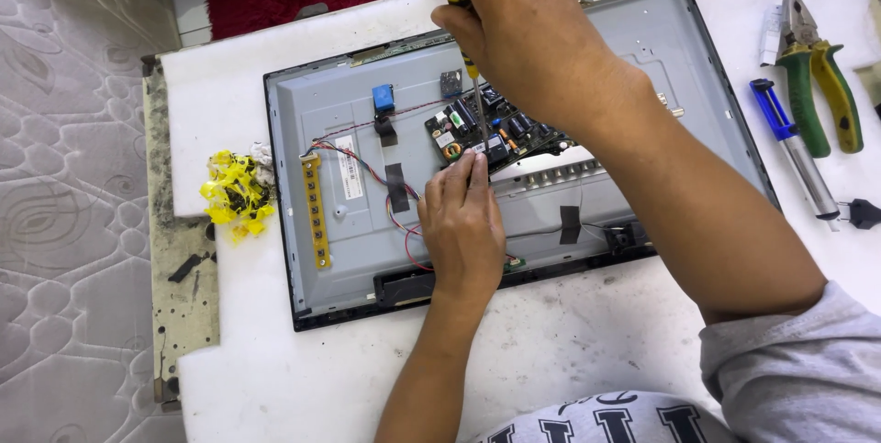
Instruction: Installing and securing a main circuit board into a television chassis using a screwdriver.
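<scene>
Fingers (470,172) of left hand (462,227) pinching screwdriver (476,99) tip at circuit board (496,131), right hand (523,34) fist round handle

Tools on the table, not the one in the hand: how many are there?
2. Green-handled pliers lie at the far right of the white table; a blue-handled soldering iron lies just left of them. Others may be out of view.

One head-worn camera, looking steeply down from above the person's chest, close over the white table (275,379), opened grey screen back (367,250) filling centre frame, forearms entering from six and four o'clock, mattress at nine o'clock.
</scene>
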